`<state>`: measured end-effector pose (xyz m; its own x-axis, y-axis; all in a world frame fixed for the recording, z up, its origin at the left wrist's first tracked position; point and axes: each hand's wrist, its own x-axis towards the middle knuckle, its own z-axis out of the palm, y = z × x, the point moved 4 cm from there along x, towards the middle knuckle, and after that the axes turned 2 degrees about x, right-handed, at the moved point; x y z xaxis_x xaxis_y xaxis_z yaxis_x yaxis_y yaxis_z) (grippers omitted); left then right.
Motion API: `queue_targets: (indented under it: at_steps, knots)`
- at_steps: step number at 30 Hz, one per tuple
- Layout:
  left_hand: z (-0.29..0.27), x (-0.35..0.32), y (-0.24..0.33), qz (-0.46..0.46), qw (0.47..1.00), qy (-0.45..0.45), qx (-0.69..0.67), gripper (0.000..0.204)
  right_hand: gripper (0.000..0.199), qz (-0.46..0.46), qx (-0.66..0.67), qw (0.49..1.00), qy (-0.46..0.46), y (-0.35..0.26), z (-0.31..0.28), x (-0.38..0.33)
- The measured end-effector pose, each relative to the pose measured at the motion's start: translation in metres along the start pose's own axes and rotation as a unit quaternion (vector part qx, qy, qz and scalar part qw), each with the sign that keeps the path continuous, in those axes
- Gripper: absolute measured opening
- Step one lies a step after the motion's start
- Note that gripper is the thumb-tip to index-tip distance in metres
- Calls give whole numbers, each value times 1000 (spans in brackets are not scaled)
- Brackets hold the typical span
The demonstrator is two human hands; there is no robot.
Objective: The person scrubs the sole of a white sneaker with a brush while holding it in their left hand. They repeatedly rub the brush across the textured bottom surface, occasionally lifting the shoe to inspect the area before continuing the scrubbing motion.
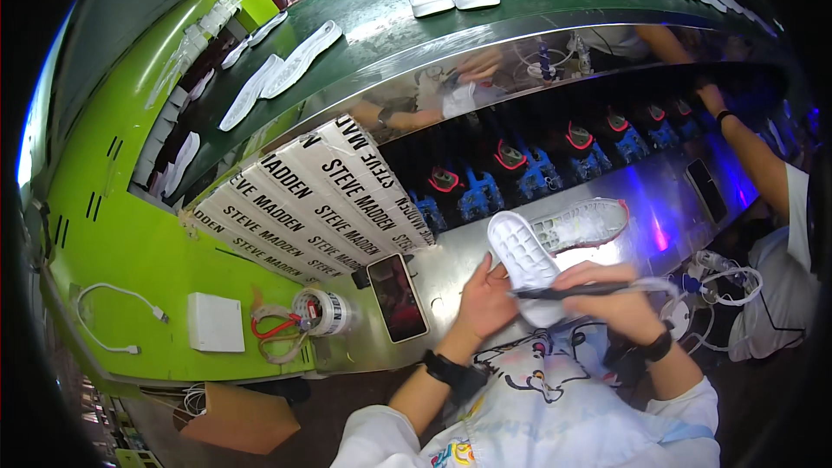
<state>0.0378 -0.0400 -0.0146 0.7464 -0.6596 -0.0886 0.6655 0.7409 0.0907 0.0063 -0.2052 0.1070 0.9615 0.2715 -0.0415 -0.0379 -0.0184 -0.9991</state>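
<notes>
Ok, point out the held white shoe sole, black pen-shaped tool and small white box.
Held white shoe sole (523, 253): head view, its gridded face.
Black pen-shaped tool (565, 292): head view, mid-shaft.
Small white box (212, 325): head view, its broad face.

Left of the left hand (487, 302) lie a phone (399, 299), a white roll (334, 315), a white box (217, 322) and a white cable (158, 314), and ahead-left of it stands a printed carton (299, 204).

Bright-green bench (165, 282), dark-green conveyor (373, 22), blue-violet light (660, 237)
</notes>
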Motion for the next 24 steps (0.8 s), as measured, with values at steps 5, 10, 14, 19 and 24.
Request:
queue_targets:
  at_steps: [5, 10, 14, 19, 24]
  knots:
    - [-3, -1, -18, 90, 994, -51, -22, 54, 21, -37, 1, 992, 124, 13, 20, 19]
    - [2, 0, -17, 105, 973, -66, -196, 56, 21, -150, -67, 985, -57, 17, 50, 2]
    - [8, 5, -10, 163, 979, 28, -116, 56, 16, -146, -111, 982, -49, 13, 41, 7]
    - [10, 10, 7, 102, 994, -9, -44, 58, 15, -83, -35, 993, -76, 9, 32, 17]
    - [23, 8, 17, 9, 992, 10, 123, 61, 14, 61, -39, 975, -210, -4, 20, 12]
